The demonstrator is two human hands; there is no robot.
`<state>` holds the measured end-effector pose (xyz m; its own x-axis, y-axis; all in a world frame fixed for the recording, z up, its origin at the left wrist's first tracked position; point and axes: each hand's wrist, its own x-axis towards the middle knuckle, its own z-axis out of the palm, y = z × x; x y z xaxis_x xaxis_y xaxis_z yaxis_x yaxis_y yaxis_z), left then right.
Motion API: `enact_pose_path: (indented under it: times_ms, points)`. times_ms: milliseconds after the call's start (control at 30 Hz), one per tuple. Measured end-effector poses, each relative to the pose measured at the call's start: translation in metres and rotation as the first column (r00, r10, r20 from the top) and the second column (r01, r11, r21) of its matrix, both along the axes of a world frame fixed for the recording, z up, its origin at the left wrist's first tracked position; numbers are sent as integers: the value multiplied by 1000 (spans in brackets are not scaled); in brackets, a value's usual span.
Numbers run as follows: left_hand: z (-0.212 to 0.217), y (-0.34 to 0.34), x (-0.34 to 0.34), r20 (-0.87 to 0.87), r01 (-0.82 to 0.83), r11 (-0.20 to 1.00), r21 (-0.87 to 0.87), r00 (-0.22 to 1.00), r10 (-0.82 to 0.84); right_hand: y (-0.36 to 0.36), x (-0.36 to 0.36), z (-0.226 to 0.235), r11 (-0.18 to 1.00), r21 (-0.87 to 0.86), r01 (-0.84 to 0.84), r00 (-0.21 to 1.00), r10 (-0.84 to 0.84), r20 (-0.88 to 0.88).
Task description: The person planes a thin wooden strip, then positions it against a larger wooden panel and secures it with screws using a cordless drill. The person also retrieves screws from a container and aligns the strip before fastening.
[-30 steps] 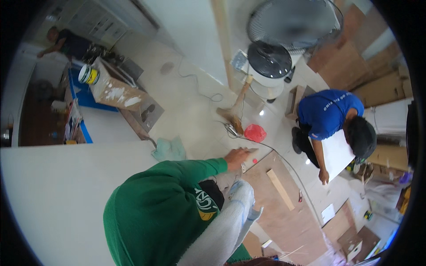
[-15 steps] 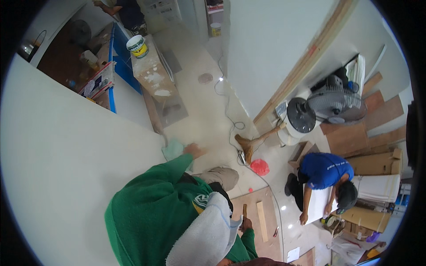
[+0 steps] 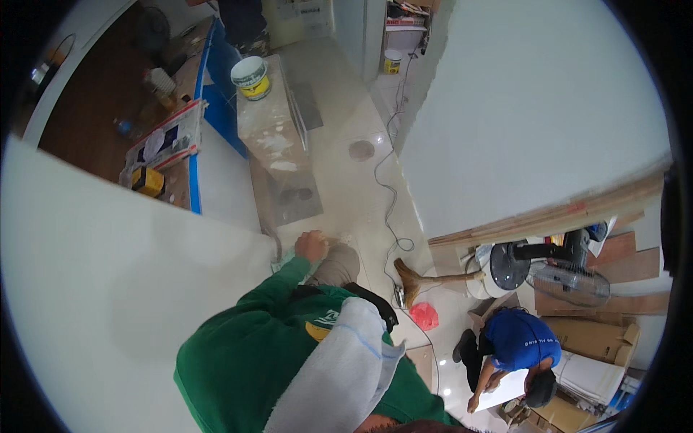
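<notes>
My left hand (image 3: 312, 246), in a green sleeve, is above my bent knee, next to the white wall. Its fingers look curled, but anything inside them is hidden. A pale green, crumpled sheet or bag (image 3: 283, 261) lies beside its wrist, partly behind the sleeve. My right hand is out of sight; only its green sleeve (image 3: 415, 390) shows at the lower edge. A white towel (image 3: 328, 368) hangs over my chest. Part of a brown board (image 3: 423, 361) on the floor shows past my right arm.
A forked wooden piece (image 3: 413, 283) and a red plastic bag (image 3: 424, 316) lie near a grey cord (image 3: 390, 209). At right a person in blue (image 3: 521, 339) bends over a white panel, below a fan (image 3: 569, 283). A paint bucket (image 3: 250, 78) stands on a box.
The view has turned. My left hand has come forward, clear of the pale green sheet. My right hand, earlier closed around a wooden-handled tool over the board, has left the view.
</notes>
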<state>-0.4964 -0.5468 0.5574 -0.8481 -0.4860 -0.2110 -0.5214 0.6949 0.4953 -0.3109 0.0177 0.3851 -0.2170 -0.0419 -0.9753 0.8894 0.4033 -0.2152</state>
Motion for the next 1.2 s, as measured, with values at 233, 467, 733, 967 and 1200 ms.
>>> enact_pose_path:
  times_ms: [233,467,733,967,1200]
  points:
    - [70,-49,-125,6,128,980,152,991,-130,-155,-313,-7,955,-69,-288,908,249,-337]
    - [145,-76,-234,-166,238,970,43,959,-228,-413,-564,159,772,-604,196,976,-216,40]
    - [171,-102,-332,-225,349,928,-133,901,-371,-566,-699,173,852,-523,-12,898,-222,-381]
    - [192,-204,-416,-109,-163,469,868,859,501,-612,-806,224,753,-658,3,872,-324,-367]
    - [142,-291,-560,210,-310,320,895,927,310,-665,-877,288,724,-672,-154,781,-328,-531]
